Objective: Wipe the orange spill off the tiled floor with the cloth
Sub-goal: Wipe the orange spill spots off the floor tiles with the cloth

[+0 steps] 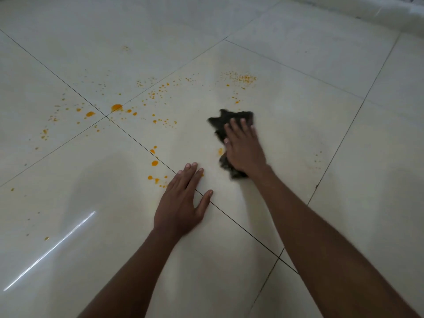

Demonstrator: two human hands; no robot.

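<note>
Right hand flat on blurred cloth

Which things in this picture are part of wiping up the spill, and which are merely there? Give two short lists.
Part of the job:
- dark cloth, pressed flat under the right hand
- orange spill, drops scattered over the tiles
- tiled floor
- left hand, fingers straight, resting on the floor

Merely there:
- pale wall base at the far edge
- streak of reflected light

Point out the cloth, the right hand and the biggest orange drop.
cloth (231,118), head view, bare dark upper part.
right hand (244,149), head view, back of hand.
biggest orange drop (116,107), head view, its middle.
</note>
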